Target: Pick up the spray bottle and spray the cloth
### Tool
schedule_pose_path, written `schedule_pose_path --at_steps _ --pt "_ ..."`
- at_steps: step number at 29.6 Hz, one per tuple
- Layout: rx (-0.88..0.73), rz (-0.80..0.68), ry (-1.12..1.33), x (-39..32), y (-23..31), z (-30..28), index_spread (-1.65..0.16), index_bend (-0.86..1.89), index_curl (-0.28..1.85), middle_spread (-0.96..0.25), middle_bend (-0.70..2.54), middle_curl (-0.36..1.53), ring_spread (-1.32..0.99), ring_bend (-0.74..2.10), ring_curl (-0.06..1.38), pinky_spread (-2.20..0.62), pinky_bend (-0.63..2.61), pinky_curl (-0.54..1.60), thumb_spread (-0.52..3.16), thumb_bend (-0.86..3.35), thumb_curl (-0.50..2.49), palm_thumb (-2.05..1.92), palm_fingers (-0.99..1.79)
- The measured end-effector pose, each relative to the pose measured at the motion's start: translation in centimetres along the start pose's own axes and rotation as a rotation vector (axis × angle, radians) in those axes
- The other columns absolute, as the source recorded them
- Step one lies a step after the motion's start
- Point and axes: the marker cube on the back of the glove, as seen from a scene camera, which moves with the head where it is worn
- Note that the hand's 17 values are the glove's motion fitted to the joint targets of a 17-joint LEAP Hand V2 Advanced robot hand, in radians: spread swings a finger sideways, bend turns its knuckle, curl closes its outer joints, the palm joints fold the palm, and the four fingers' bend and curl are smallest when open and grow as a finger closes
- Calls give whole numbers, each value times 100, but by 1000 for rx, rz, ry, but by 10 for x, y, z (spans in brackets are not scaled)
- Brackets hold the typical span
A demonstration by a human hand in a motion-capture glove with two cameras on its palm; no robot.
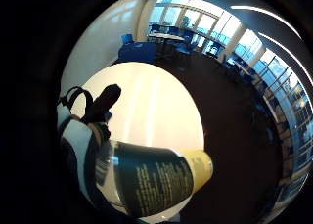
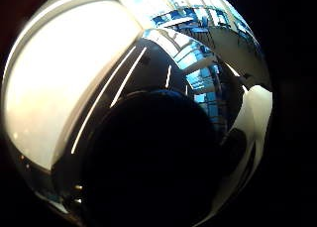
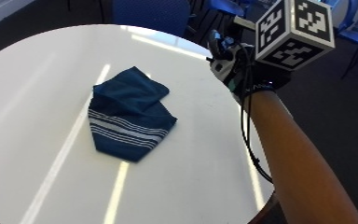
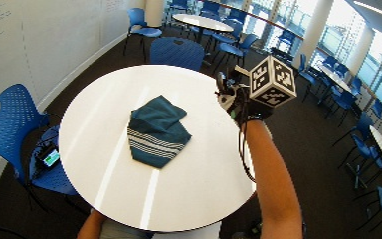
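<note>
Blue cloth [image 3: 128, 116], striped in white along one folded edge, lies crumpled near the middle of a round white surface [image 3: 36, 84] as a person's gloved right hand [image 3: 231, 65] hangs raised above the far rim, well apart from the cloth. From the outside view the hand is mostly masked by its rig, and little of what it carries can be made out there. The palm view on the little-finger side fills that in: a bottle [image 1: 156, 177], clear-walled with a dark printed label and a yellow band at one end, sits close against the palm, with one gloved finger [image 1: 105, 101] extended beside it over the white surface below. The fingers appear to be wrapped round the bottle, though the curl itself is largely out of sight, so the hold is read from the bottle's position and from the hand being off the surface. The thumb-side palm view is blocked by a dark rounded shape and adds nothing certain. By these signs the pick-up looks done. Spraying looks still to come: the cloth shows no visible wet patch, and the hand is off to one side of it; the nozzle is not visible, so its aim cannot be told.
</note>
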Motion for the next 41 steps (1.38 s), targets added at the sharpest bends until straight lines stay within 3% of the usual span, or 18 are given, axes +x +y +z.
schedule_pose_path --at_steps 30,41 --pt "-9 -327 498 -92 24 44 -25 53 57 -21 62 50 -19 57 43 -21 34 37 46 -3 87 83 139" --pt "45 -447 828 -115 32 62 -25 53 57 -21 62 50 -19 57 43 -21 35 38 46 -3 88 83 139"
